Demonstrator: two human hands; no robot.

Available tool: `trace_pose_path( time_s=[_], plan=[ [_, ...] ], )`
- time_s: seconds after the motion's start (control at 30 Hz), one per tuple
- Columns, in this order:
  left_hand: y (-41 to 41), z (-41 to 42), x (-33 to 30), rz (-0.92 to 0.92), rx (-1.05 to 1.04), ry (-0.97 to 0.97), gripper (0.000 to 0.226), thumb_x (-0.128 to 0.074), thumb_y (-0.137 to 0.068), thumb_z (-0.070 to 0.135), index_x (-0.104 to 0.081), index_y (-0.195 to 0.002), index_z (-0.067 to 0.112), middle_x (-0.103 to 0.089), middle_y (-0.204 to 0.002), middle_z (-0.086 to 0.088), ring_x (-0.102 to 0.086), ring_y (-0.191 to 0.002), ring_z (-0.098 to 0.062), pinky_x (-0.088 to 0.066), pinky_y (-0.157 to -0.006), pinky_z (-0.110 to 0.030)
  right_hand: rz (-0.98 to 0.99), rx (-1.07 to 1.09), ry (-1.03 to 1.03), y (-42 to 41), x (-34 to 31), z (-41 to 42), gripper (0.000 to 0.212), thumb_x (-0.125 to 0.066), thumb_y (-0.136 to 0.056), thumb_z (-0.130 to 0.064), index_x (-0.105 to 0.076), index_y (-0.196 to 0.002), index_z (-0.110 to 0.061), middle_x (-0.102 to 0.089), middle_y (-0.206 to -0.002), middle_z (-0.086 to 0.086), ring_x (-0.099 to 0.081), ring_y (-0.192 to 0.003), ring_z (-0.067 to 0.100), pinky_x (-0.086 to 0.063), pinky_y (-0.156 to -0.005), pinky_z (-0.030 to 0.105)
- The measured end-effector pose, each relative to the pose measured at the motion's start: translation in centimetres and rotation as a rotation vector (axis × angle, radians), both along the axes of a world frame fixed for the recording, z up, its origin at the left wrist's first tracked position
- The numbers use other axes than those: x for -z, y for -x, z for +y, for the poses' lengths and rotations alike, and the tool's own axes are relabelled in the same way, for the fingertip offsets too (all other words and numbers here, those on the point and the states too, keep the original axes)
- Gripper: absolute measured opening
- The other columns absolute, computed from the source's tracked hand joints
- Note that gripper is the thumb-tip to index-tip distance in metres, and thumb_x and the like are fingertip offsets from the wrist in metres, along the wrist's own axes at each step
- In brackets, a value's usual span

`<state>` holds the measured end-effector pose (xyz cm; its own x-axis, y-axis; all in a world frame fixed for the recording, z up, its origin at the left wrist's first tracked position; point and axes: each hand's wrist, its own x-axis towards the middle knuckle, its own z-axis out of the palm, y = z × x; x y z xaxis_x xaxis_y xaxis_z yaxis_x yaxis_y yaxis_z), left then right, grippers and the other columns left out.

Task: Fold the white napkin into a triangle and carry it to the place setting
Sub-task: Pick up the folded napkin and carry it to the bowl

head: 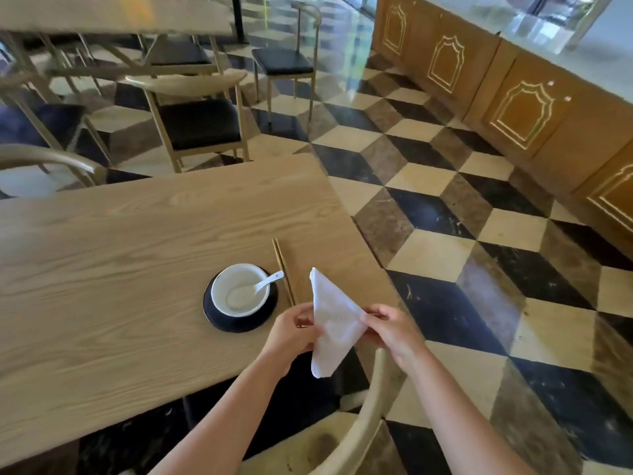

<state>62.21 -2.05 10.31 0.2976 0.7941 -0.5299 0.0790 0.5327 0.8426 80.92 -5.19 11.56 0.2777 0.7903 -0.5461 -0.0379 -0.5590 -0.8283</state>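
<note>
Nearest the camera, a curved chair back is seen below the forearms. Above it the white napkin is held in the air over the table's near right corner, already folded into a rough triangle — one point up, one hanging down. The left hand is closed on the left edge, fingers pinching the cloth; the right hand is pinched on the right corner. The napkin is not seen touching the table. Just beyond it the chopsticks lie beside the white bowl, which sits on a dark saucer with a spoon resting in it. Further off, more chairs and a patterned floor are visible. Judged risks: the loose lower point may fall open if either pinch is released early, and the fold would be lost; a low set-down may nudge the chopsticks out of line — they lie close to the likely landing spot.
</note>
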Motion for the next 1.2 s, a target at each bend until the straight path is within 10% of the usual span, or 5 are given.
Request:
trace_pose_path(
  time_s=[0.13,0.63,0.8,0.97,1.2],
  plan=[
    [-3.6,3.0,1.6,0.151,-0.110,-0.011,0.041,-0.057,-0.081,-0.005,-0.058,-0.117,0.016,-0.062,-0.092,-0.004,-0.059,-0.068,-0.015,-0.047,-0.046,-0.018,0.001,-0.096,0.030,-3.3,2.1,4.9,0.016,-0.059,-0.088,-0.006,-0.056,-0.103,-0.010,-0.065,-0.094,0.005,-0.064,-0.080,0.012,-0.050,-0.051,0.014],
    [-8.7,7.5,7.4,0.452,-0.344,-0.078,0.044,-0.062,-0.081,0.008,-0.054,-0.122,0.024,-0.064,-0.097,0.010,-0.061,-0.090,-0.005,-0.048,-0.072,-0.019,-0.348,-0.438,-0.050,-5.4,10.0,12.9,0.014,-0.055,-0.090,-0.019,-0.059,-0.103,-0.018,-0.063,-0.094,-0.005,-0.061,-0.087,0.013,-0.051,-0.077,0.028],
    [-8.4,7.5,7.4,0.755,-0.167,-0.292,0.070,-0.064,-0.080,0.010,-0.034,-0.142,0.022,-0.046,-0.133,0.005,-0.045,-0.121,-0.014,-0.037,-0.087,-0.021,-0.612,-0.562,-0.226,-5.8,10.6,12.5,0.033,-0.056,-0.090,-0.018,-0.055,-0.122,-0.016,-0.058,-0.121,0.001,-0.056,-0.099,0.012,-0.042,-0.082,0.019],
    [-7.1,8.0,7.1,1.116,0.635,-0.574,0.108,-0.060,-0.081,0.052,0.026,-0.141,0.023,0.036,-0.149,0.005,0.033,-0.137,-0.012,0.008,-0.113,-0.043,-1.043,-0.951,-0.491,-6.0,11.4,11.3,0.058,-0.039,-0.094,-0.035,-0.022,-0.145,-0.014,-0.020,-0.154,0.001,-0.005,-0.143,0.019,-0.017,-0.111,0.045],
    [-7.3,11.0,7.0,1.238,0.914,-0.474,0.120,-0.060,-0.070,0.065,0.022,-0.145,0.020,0.035,-0.151,0.002,0.030,-0.138,-0.012,0.010,-0.112,-0.052,-1.060,-1.272,-0.311,-6.0,11.8,11.7,0.086,0.002,-0.073,-0.065,0.016,-0.145,-0.020,0.028,-0.148,-0.006,0.030,-0.136,0.013,0.013,-0.114,0.047]
  ],
)
